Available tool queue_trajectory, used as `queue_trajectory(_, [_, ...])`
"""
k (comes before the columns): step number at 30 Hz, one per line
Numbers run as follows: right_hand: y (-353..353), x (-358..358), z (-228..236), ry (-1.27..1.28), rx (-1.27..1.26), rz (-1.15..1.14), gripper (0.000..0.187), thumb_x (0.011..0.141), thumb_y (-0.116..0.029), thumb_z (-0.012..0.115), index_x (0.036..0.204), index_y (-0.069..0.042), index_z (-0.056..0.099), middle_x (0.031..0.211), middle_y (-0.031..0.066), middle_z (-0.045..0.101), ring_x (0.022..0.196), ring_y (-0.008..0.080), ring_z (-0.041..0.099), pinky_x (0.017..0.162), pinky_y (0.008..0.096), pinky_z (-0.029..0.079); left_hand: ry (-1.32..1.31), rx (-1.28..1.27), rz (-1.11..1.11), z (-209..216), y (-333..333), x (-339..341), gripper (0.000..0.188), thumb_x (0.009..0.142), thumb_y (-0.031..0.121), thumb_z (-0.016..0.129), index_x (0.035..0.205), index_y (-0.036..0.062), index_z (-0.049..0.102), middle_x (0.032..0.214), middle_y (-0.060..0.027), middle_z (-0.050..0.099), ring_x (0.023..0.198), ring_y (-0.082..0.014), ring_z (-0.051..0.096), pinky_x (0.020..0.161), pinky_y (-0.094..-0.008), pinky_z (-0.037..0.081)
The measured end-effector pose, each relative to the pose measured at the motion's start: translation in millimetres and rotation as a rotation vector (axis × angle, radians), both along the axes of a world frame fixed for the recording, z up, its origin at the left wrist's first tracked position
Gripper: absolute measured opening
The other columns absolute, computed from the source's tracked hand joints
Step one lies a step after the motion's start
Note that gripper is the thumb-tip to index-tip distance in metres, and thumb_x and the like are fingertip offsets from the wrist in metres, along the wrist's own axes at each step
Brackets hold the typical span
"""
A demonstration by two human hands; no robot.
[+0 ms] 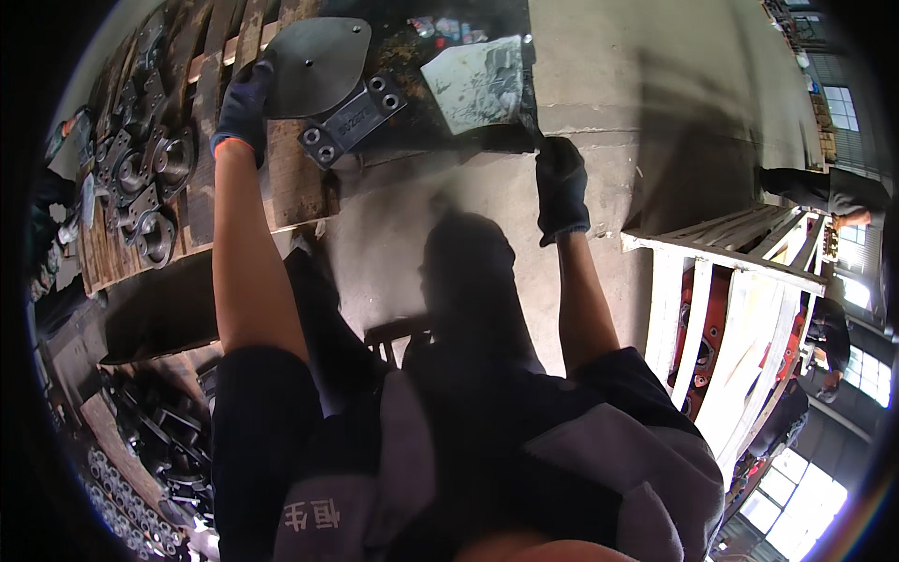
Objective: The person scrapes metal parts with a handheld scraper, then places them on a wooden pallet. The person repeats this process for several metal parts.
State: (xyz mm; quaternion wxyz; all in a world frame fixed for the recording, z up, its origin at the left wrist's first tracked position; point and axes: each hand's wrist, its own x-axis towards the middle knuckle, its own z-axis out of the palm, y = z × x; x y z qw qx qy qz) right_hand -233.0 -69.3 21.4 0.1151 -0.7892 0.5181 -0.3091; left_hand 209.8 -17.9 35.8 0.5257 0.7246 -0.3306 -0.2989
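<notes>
My left hand (pixel 245 105), in a dark glove with an orange cuff, is closed on the left edge of a flat grey metal plate (pixel 314 70). The plate has a rounded outline and small holes. Partly beneath its near edge lies a dark metal block (pixel 354 126) with bolt holes at its ends. My right hand (pixel 562 183), also gloved, is curled shut by the near right corner of a dark worktable (pixel 393 56). A thin dark piece shows between that hand and the corner; what the fingers hold is hidden.
A worn whitish sheet (pixel 476 84) and small colourful items (pixel 449 30) are on the worktable. Dark metal castings (pixel 140 173) cover a wooden pallet (pixel 197 201) at left. More metal parts (pixel 159 431) lie lower left. A wooden crate (pixel 721 318) with red parts stands right; people are beyond it.
</notes>
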Motion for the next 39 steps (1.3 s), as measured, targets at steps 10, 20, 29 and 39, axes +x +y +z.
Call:
queue_trajectory(10, [-81.0,2.7,0.9,-0.216,0.157,0.013,0.019,0.086,-0.014,0.046,0.083,-0.004,0.063,0.079,0.0134,0.063,0.071,0.0292,0.06,0.066,0.037,0.047,-0.369,0.083,0.204,-8.0,-13.1,-5.8,0.049,0.089,0.043,0.05,0.111,0.0019,0.061,0.103,-0.0192,0.065,0.094,-0.0291,0.063,0.082,-0.0343,0.046])
queue_trajectory(20, [-94.8,53.6,46.9,-0.124,0.269,0.547,0.01,0.087,-0.004,0.055,0.095,-0.003,0.062,0.089,0.0085,0.066,0.072,0.0139,0.061,0.068,0.0255,0.049,-0.241,0.023,0.198,0.3,-6.2,-11.8,0.051,0.087,0.044,0.055,0.112,-0.0005,0.06,0.102,-0.0157,0.065,0.09,-0.022,0.062,0.081,-0.0313,0.047])
queue_trajectory(29, [-15.9,126.0,24.1,-0.593,1.077,0.3,0.02,0.089,-0.021,0.057,0.093,-0.002,0.06,0.075,0.0046,0.059,0.064,0.0113,0.054,0.057,0.0248,0.044,-0.286,0.066,0.193,-5.5,-12.3,-5.9,0.05,0.087,0.043,0.055,0.11,-0.0007,0.061,0.1,-0.0178,0.066,0.09,-0.0253,0.063,0.081,-0.0319,0.047])
queue_trajectory(39, [-49.2,153.3,-38.4,-0.498,0.656,0.224,0.026,0.087,-0.021,0.053,0.097,0.002,0.061,0.089,0.0187,0.064,0.082,0.0283,0.062,0.073,0.0352,0.048,-0.319,0.081,0.209,-1.0,-11.6,-8.8,0.051,0.087,0.044,0.054,0.109,-0.0015,0.061,0.099,-0.0192,0.066,0.09,-0.0263,0.064,0.08,-0.0332,0.048])
